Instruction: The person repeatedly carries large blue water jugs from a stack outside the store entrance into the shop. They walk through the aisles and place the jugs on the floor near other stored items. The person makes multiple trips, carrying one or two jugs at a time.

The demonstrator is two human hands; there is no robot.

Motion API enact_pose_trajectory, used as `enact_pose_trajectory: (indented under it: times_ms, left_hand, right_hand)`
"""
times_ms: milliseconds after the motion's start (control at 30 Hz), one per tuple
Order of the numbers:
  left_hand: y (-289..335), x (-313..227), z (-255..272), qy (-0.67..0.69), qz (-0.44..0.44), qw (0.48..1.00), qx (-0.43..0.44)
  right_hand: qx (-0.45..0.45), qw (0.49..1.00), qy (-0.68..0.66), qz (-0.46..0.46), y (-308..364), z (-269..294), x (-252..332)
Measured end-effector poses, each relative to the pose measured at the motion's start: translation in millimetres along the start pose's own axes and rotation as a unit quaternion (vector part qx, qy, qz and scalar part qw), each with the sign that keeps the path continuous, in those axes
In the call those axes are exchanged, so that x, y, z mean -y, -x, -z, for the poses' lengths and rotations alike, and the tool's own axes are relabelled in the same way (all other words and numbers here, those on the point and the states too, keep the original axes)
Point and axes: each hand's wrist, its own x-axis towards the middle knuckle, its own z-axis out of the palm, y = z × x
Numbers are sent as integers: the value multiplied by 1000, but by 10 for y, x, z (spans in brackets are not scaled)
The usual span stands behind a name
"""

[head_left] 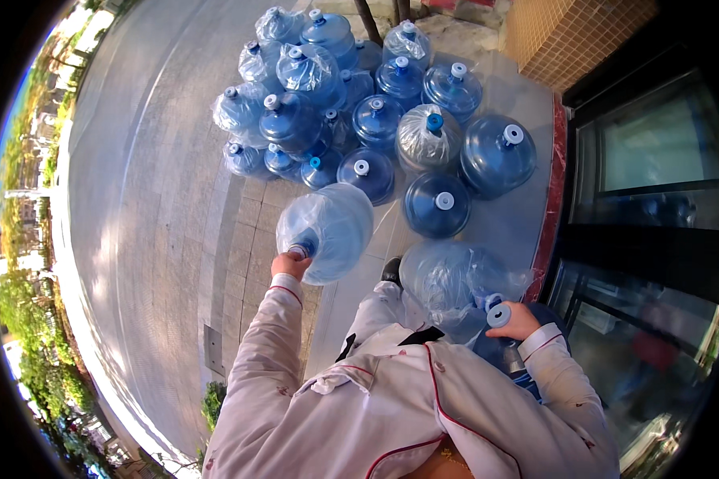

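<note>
My left hand (291,266) is closed round the neck of a large, clear blue water jug (335,227) in a thin plastic bag. That jug is tilted, with its body pointing away from me. At my right side, my right hand (522,320) grips the neck of a second bagged water jug (443,283), just below its pale cap (498,316). Its body also lies tilted away, beside my leg. Part of the fingers on both hands is hidden.
Several blue water jugs (376,121) stand crowded ahead, some bagged, some stacked. A single jug (437,205) stands nearest my foot. Glass doors (647,152) with a red sill (553,199) line the right. Paved road (152,199) runs along the left; a tiled pillar (575,40) rises far right.
</note>
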Motion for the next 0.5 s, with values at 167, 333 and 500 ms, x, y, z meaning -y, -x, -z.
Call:
enact_pose_trajectory:
  times_ms: [167, 333, 500]
  left_hand:
    - [-693, 178, -749, 2, 4, 999, 49]
    - [-1337, 323, -1358, -49, 28, 993, 100]
    - [-1637, 426, -2011, 31, 71, 994, 72]
  right_hand:
    - [16, 1000, 14, 8, -423, -175, 106]
    - [9, 1000, 19, 11, -882, -561, 112]
    - [26, 998, 57, 13, -1283, -938, 79]
